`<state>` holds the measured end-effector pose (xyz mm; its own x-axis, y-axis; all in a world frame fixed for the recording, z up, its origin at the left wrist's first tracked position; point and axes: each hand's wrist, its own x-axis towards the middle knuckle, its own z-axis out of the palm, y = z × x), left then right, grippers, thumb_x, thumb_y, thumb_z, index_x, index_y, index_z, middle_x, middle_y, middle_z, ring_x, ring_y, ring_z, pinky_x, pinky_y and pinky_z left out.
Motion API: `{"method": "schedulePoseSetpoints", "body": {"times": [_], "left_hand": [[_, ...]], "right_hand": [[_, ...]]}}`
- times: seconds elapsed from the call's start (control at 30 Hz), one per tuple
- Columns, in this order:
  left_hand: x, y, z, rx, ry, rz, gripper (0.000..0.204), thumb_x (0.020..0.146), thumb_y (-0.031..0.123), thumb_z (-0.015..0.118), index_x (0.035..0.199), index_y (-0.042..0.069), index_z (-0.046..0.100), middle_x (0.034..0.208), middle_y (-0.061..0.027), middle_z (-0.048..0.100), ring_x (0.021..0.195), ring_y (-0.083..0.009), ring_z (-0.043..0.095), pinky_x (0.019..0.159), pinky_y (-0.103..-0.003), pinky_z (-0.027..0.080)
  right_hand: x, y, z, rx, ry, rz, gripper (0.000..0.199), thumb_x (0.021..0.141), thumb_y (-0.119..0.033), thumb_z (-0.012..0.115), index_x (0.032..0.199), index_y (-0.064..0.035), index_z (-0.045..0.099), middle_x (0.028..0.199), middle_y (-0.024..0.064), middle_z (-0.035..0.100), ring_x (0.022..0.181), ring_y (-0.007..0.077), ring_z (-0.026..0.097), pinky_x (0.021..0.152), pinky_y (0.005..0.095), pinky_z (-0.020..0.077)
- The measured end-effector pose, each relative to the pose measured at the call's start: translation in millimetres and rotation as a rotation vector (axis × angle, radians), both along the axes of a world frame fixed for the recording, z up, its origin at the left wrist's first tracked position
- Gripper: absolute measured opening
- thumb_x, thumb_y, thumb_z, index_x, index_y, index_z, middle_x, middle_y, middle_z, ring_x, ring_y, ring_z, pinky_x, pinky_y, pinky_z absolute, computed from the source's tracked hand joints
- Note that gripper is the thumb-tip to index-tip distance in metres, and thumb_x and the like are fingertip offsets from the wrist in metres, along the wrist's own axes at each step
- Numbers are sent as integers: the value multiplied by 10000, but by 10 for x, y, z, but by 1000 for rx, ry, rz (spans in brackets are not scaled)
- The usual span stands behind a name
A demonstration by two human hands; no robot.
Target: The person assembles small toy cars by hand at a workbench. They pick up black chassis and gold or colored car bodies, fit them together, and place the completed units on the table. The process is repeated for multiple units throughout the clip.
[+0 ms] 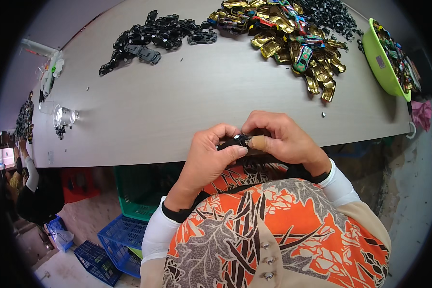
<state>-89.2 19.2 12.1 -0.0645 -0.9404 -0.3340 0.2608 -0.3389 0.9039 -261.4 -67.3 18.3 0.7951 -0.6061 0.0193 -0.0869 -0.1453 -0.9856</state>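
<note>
Base [230, 143]: small and black, between both hands, over the near edge of the pale, smooth worktop [153, 110].
Left hand [204, 152]: fingers clamped on the base's left part, thumb on its near side.
Right hand [289, 139]: fingers closed on the right part; a tan wrap [258, 143] covers the thumb's end.
Wheel [239, 138]: dark, round, with a bright centre, showing between the fingertips.
Pile [163, 32]: flat black bases, tangled together.
Shells [272, 46]: glossy, gold, hollow, some painted.
Basin [372, 54]: light green, full.
Hard to see: much of the base, behind fingers; tiny dark parts [329, 18], cut off above.
</note>
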Motion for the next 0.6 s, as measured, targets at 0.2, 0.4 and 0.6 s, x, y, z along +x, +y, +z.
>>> {"method": "schedulePoseSetpoints", "body": {"times": [0.2,0.4,0.6], "left_hand": [[-77,-6,-29,-19,-181,17,146,779,-15,619,920,-34,586,783,2,587,708,-38,510,630,-195,438],[-20,-19,-23,-48,-66,54,236,797,7,606,1030,-19,583,837,-8,594,694,-54,557,584,-176,452],[60,-50,-43,-48,187,356,359,766,9,647,1103,19,525,855,-50,608,715,-89,586,550,-182,445]], "right_hand": [[73,87,-55,-132,152,-80,116,756,56,565,867,29,585,786,109,573,719,185,555,656,281,434],[28,24,-165,50,9,-119,100,777,45,558,872,25,581,788,63,563,717,133,528,650,255,417],[52,42,-88,259,-47,-38,83,779,33,541,857,24,569,798,25,527,736,92,484,666,225,393]]}}
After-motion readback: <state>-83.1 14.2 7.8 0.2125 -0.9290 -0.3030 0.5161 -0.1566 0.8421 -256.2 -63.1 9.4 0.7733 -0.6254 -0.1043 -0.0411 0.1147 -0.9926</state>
